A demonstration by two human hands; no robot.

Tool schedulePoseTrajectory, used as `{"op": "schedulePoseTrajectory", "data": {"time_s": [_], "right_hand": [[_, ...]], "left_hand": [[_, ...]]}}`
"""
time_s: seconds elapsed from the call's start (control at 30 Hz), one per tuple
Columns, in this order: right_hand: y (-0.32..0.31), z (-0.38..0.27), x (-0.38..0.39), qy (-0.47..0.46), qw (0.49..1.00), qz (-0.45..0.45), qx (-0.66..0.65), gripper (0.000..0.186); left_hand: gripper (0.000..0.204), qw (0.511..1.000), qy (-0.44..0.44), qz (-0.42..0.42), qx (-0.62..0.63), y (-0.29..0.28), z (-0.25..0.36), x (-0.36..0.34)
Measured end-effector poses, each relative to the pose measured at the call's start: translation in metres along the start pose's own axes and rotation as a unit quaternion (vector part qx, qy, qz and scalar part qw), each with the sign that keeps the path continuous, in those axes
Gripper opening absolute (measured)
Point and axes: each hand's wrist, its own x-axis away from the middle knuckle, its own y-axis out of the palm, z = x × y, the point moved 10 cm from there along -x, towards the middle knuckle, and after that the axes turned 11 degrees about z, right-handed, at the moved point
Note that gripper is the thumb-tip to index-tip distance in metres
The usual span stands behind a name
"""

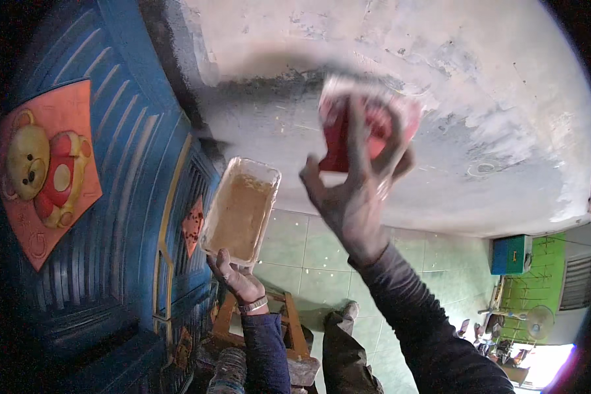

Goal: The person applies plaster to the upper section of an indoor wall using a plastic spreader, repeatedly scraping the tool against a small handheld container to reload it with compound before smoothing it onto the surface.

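Sanding pad point(368, 128), one, red and white and blurred, is pressed flat against the pale plaster wall point(505, 98) at upper centre. One right hand point(354, 190) holds it: the grip is closed on the pad, with the fingers spread across its red face and the thumb at its lower left edge. The dark grey sleeve point(427, 315) of that arm runs down to the lower right edge of the view.

One left hand point(238, 279) grips one rectangular tray point(240, 210) by its lower end; the grip is closed on that rim. The tray is tilted, with its open side toward the camera, and shows a tan, crusted inner surface. It sits left of the pad and apart from it, near the edge where wall meets door. One wristband point(253, 305) circles the left wrist above a dark blue sleeve.

One blue panelled door point(125, 217) fills the left of the view. It carries one orange picture of a teddy bear point(43, 171) and one smaller orange diamond point(192, 226) lower down, just left of the tray.

Below the hands lies a pale green tiled floor point(308, 262). One wooden ladder or stool frame point(289, 322) stands under the left arm. One blue box point(511, 255) and one standing fan point(538, 322) appear at far right.
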Motion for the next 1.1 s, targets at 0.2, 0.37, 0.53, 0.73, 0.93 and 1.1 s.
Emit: {"op": "schedulePoseTrajectory", "data": {"time_s": [0.2,0.37,0.53,0.73,0.93,1.1], "right_hand": [[0.017,-0.007,-0.036,0.026,0.998,-0.008,0.049,0.089],[0.067,0.006,0.05,0.084,0.981,-0.169,0.044,0.09],[0.009,-0.001,-0.001,0.036,0.998,0.033,-0.034,0.093],[0.058,0.031,0.018,0.031,0.999,-0.031,0.024,0.095],[-0.007,-0.007,-0.011,-0.016,1.0,-0.003,-0.013,0.09],[-0.013,-0.017,-0.071,-0.037,0.996,0.057,0.049,0.084]], "left_hand": [[0.065,0.999,0.015,-0.035,-0.013,-0.001,0.002,-0.006],[0.07,0.999,-0.01,-0.047,0.01,0.016,0.008,0.013],[0.068,0.999,-0.008,-0.031,0.004,0.008,0.012,0.009],[0.071,0.999,-0.006,-0.05,-0.015,0.011,-0.005,0.001],[0.073,0.997,-0.002,-0.071,-0.014,0.013,0.011,0.001],[0.07,0.998,-0.013,-0.054,-0.024,0.011,0.004,0.005]]}}
